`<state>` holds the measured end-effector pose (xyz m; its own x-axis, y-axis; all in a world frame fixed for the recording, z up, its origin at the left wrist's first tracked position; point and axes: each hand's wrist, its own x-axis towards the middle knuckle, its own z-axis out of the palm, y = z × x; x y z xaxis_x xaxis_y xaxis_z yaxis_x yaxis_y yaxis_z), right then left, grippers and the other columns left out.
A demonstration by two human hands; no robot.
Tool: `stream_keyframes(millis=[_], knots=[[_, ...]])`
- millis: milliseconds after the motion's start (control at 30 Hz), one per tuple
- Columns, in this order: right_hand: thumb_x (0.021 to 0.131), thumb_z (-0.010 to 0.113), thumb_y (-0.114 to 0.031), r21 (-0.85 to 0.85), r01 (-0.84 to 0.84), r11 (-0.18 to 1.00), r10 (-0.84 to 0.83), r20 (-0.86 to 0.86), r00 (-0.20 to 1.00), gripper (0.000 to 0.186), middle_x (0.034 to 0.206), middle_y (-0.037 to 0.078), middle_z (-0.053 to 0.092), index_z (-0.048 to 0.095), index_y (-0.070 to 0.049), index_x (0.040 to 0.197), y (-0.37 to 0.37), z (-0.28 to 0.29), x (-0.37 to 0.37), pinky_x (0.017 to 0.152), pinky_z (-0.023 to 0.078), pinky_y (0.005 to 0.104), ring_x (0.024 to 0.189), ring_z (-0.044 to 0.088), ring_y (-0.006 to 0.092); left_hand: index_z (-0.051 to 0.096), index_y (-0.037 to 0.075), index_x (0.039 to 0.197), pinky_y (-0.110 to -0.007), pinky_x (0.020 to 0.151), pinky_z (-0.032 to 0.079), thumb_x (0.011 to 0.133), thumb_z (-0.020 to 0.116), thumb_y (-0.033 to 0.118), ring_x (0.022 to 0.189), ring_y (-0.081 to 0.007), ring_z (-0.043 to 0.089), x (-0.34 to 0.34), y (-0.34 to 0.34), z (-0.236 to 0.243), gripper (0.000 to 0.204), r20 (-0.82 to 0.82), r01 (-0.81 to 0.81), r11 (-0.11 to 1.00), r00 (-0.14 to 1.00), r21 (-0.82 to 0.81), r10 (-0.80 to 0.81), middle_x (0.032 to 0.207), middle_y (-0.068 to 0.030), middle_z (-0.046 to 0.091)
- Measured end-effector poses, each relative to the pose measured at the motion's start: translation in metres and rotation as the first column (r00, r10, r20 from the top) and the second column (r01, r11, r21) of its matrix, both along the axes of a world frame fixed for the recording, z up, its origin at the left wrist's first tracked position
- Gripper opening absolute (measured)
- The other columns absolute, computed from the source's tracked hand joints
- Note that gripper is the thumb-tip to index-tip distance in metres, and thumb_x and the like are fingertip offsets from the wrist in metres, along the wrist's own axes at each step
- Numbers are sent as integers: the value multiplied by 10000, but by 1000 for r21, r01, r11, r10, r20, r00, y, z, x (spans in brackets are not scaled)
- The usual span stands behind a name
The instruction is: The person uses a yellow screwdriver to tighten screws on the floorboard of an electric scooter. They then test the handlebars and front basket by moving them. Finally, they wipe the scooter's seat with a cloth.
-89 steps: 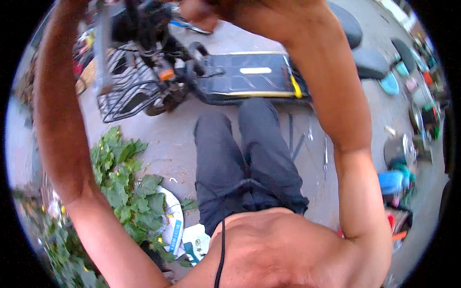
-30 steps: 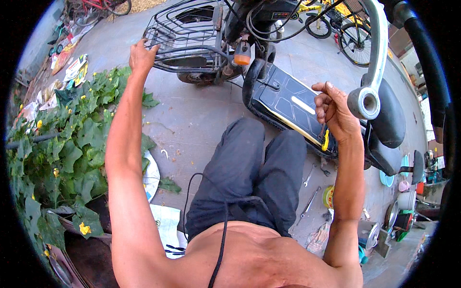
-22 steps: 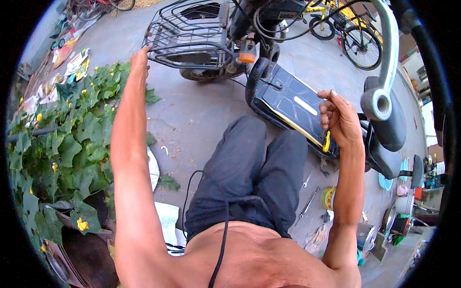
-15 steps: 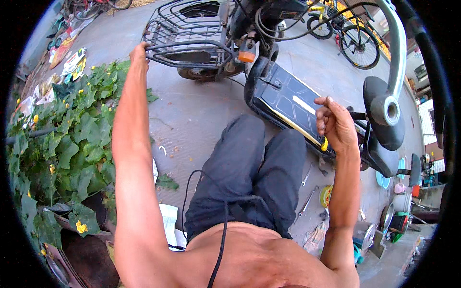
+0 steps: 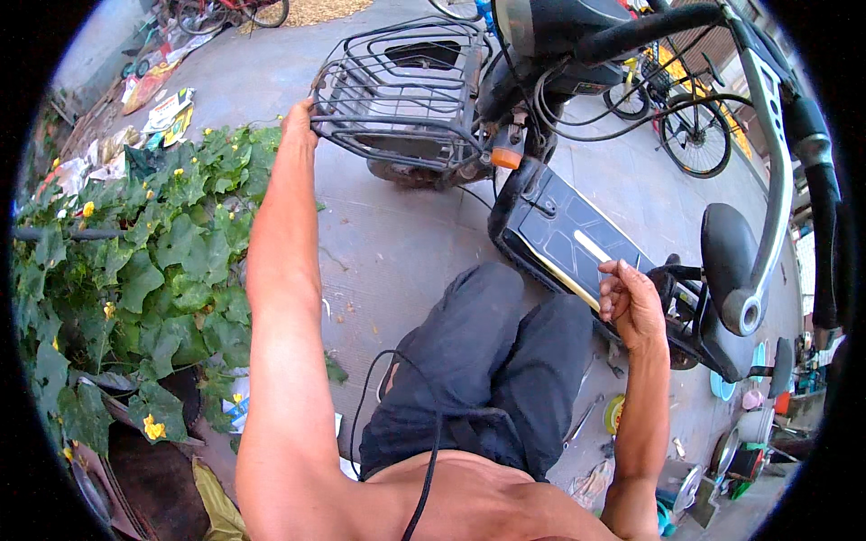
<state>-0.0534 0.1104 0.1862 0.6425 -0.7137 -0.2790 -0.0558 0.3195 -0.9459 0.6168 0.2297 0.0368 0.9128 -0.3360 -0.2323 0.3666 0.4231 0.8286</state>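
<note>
An electric scooter with a black wire basket (image 5: 397, 126) stands in front of me. My left hand (image 5: 299, 124) is closed round the basket's near left corner, with the arm stretched out. My right hand (image 5: 631, 305) is raised in front of the scooter's grey footboard (image 5: 573, 212), its fingers curled in toward the thumb. Whatever those fingers may hold is too small to make out. An orange reflector (image 5: 506, 159) sits beside the basket, and black cables loop under the handlebar (image 5: 654, 29). The black saddle (image 5: 729, 242) is to the right of my right hand.
Leafy vines (image 5: 149, 270) with yellow flowers fill the left side. Bicycles (image 5: 695, 135) stand at the back right. A wrench (image 5: 585, 419) and a yellow round container (image 5: 614, 415) lie right of my legs, near metal pots (image 5: 678, 482). A black cord (image 5: 431, 460) hangs across my front.
The view has shifted, so the scooter and vines sit lower and farther right, with more handlebar showing. My left hand keeps its hold on the basket; my right hand stays raised and curled.
</note>
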Motion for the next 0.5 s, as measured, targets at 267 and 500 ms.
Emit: stream_keyframes(millis=[267, 500], knots=[[960, 554, -345, 23, 76, 997, -73, -121, 990, 349, 733, 70, 636, 622, -12, 1039, 2, -17, 2, 467, 471, 277, 532, 595, 156, 613, 38, 903, -358, 655, 481, 859, 637, 171, 729, -229, 622, -22, -7, -1, 142, -58, 42, 996, 997, -78, -47, 800, -94, 649], [953, 566, -349, 44, 72, 996, -64, -157, 985, 346, 725, 69, 631, 632, -17, 1022, 1, -24, 25, 474, 461, 279, 535, 586, 160, 615, 56, 855, -396, 682, 467, 890, 595, 233, 744, -249, 604, -14, -19, -8, 182, 4, 17, 999, 1000, -46, -17, 772, -103, 645]])
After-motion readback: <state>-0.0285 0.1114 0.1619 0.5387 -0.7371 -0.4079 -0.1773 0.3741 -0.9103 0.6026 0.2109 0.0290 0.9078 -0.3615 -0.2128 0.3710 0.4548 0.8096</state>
